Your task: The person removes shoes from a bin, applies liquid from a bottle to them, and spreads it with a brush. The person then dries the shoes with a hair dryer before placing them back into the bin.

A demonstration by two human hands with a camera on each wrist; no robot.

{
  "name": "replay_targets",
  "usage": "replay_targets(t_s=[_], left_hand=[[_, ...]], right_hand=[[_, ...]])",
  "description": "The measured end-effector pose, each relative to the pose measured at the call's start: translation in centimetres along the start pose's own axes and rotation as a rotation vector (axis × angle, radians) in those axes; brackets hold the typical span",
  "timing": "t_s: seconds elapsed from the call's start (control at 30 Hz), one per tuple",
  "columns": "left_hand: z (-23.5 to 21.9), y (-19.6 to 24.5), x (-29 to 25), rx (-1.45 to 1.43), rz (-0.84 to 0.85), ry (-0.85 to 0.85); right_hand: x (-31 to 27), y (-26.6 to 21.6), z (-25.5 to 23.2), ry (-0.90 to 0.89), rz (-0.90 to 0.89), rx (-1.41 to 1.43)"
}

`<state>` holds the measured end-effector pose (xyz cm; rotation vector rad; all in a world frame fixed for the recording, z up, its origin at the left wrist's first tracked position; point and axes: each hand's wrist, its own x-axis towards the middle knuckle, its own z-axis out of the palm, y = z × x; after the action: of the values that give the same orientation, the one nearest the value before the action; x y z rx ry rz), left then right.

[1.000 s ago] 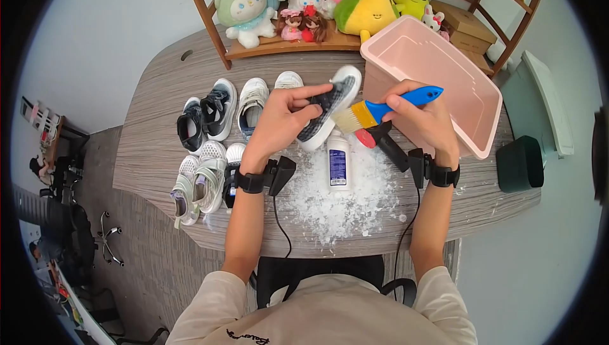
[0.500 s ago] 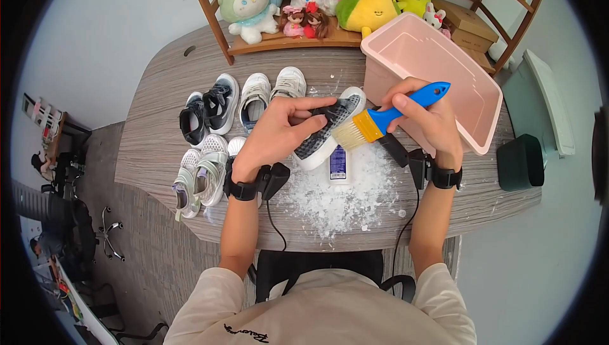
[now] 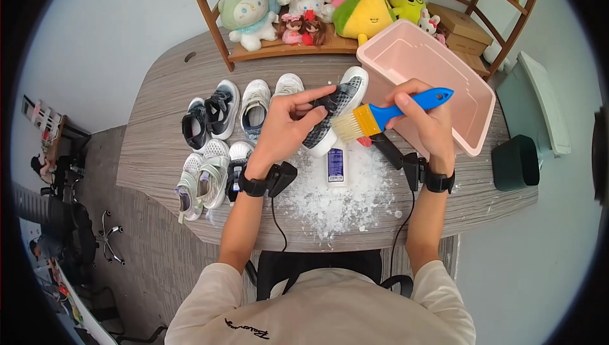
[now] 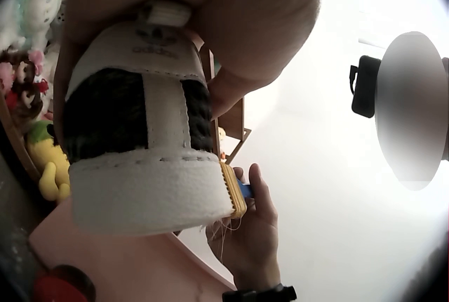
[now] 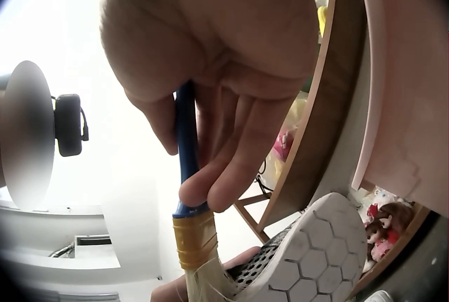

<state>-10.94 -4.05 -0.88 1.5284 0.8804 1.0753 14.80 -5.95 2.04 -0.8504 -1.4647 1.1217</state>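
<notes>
Shoe [image 3: 350, 96]: held up off the table [image 3: 152, 123], overlapping the top of the white bottle [image 3: 336, 167] in the head view.
Left grip [image 3: 284, 124]: my thumb and fingers clamped on the shoe's upper.
Right grip [image 3: 429, 121]: my fingers clamped on the blue handle of the brush [image 3: 368, 119].
Bristles [image 3: 346, 125]: at the shoe's side, near the sole.
Progress: brushing judged under way; extent finished cannot be told.
Outstanding: presumably the rest of the upper and sole, then setting down.
Other shoes [image 3: 221, 111]: standing together on the table; whether brushed, cannot tell.
White flakes [image 3: 355, 208]: scattered around the bottle, not cleared.
</notes>
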Motion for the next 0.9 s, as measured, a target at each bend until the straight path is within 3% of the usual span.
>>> replay_targets(t_s=[0.17, 0.23, 0.4, 0.57, 0.73, 0.8, 0.9], left_hand=[[-0.2, 2.0, -0.5, 0.024, -0.025, -0.049], [-0.9, 3.0, -1.0, 0.129, -0.054, -0.175], [-2.0, 3.5, -1.6, 0.186, -0.127, -0.289], [-2.1, 3.5, -1.1, 0.137, -0.134, -0.276], [-1.7, 2.6, -0.7, -0.045, -0.075, -0.224], [-2.0, 3.1, -0.7, -0.094, -0.178, -0.274], [-2.6, 2.7, -0.8, -0.004, -0.192, -0.372]], right_hand=[[-0.9, -0.7, -0.2, 0.068, -0.043, 0.024], [-1.1, -1.0, 0.0, -0.024, -0.036, 0.089], [-1.0, -1.2, 0.2, -0.064, 0.089, 0.124], [-0.9, -0.4, 1.1, -0.054, -0.022, 0.254], [-0.6, -0.4, 1.3, 0.034, -0.019, 0.195], [-0.8, -0.8, 1.2, 0.063, -0.021, 0.148], [-1.4, -1.2, 0.7, 0.050, -0.008, 0.067]])
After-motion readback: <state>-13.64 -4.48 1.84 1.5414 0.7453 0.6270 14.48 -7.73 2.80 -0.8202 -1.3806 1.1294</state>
